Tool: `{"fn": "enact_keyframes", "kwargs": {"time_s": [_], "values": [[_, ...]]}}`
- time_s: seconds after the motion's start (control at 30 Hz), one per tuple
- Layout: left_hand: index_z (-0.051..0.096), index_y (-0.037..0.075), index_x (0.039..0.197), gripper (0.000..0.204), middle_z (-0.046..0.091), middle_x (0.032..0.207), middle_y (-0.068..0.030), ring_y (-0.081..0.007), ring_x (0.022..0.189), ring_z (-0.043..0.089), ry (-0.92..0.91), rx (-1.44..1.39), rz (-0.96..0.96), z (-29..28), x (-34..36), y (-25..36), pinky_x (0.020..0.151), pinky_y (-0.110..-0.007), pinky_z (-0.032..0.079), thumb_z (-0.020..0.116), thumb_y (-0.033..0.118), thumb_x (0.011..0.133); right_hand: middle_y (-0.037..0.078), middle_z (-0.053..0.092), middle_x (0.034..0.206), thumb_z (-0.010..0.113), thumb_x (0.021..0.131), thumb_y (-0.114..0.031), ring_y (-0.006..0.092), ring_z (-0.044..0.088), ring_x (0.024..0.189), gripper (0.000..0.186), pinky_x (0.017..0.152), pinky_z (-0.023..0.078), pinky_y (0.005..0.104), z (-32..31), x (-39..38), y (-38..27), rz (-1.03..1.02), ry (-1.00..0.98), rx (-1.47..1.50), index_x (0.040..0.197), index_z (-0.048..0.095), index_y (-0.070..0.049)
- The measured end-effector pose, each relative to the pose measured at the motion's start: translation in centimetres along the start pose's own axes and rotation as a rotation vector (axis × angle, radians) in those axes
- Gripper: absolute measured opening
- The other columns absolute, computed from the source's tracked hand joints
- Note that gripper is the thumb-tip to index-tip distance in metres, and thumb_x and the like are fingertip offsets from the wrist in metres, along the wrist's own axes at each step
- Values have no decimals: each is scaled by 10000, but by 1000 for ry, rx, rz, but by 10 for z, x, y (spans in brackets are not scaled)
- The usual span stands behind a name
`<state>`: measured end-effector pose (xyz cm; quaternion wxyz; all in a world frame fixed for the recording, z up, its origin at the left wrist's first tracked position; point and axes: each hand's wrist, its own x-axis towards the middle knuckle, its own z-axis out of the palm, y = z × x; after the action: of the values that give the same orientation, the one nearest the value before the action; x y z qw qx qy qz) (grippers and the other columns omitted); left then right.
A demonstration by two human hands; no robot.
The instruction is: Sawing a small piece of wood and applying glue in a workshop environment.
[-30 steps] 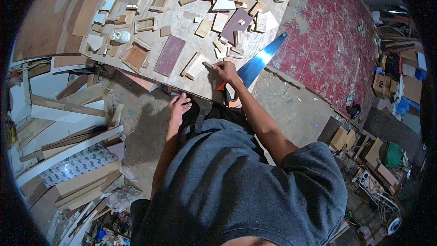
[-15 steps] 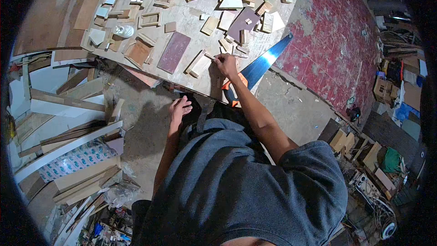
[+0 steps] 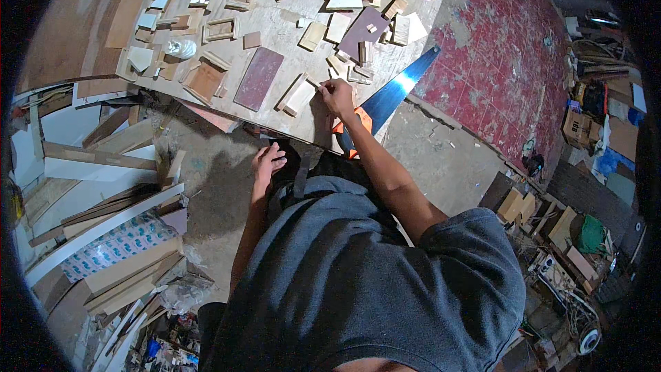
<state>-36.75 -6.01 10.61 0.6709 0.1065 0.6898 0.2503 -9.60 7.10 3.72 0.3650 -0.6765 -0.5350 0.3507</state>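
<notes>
My right hand (image 3: 337, 98) is over the near part of the workbench, its fingertips pinched on a small thin wooden strip (image 3: 314, 83). The strip meets the upper end of a small pale wooden frame piece (image 3: 297, 95) lying on the bench. Beneath my right wrist lies a handsaw (image 3: 396, 93), its blade pointing to the far right and its orange and black handle partly covered by my forearm. My left hand (image 3: 268, 162) hangs in front of the bench edge, fingers loosely bent and apart, holding nothing.
The workbench (image 3: 224, 89) carries a maroon board (image 3: 259, 79), a coiled white bulb (image 3: 181, 48), a wooden tray-like piece (image 3: 205, 80) and several offcuts. Scrap boards (image 3: 103, 151) are stacked at left. Red tiled flooring (image 3: 496, 62) lies right, with clutter (image 3: 585, 127) beyond.
The view has shifted slightly. My right hand stays at the end of the wooden frame piece, still pinching. My left hand has barely moved.
</notes>
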Motion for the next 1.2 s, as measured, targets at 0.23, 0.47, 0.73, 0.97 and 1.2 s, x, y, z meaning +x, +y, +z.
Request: {"fn": "enact_keyframes", "kwargs": {"time_s": [0.23,0.47,0.73,0.97,1.2], "values": [[618,28,1131,432,728,965,-132,-192,697,710,-23,12,5,7,-1,7,613,-292,571,708,382,901,190,687,775,733,806,-169,270,680,687,207,681,543,360,-6,2,-2,24,-65,-22,923,743,1],[615,34,1154,433,723,973,-131,-197,707,709,-32,27,-6,8,1,12,632,-294,573,693,385,913,211,693,813,735,805,-193,315,693,732,224,708,552,392,-9,5,-5,44,-88,-47,915,742,3],[602,20,1177,452,710,1006,-137,-198,745,707,-44,34,-15,8,-2,13,681,-306,573,671,390,927,185,720,847,683,849,-173,288,709,748,193,727,558,362,-10,6,-2,59,-135,-70,939,744,-13],[605,21,1167,461,708,1008,-139,-206,731,707,-57,46,13,9,-4,15,673,-304,572,673,405,922,90,705,747,583,873,4,141,665,687,185,656,529,269,-20,8,24,-16,13,86,985,730,16],[608,27,1158,458,718,990,-129,-186,720,709,-32,74,-15,5,-11,12,640,-286,565,667,417,926,94,731,797,722,845,-122,126,676,701,217,668,541,278,-37,3,7,77,-112,117,1023,736,1]]}}
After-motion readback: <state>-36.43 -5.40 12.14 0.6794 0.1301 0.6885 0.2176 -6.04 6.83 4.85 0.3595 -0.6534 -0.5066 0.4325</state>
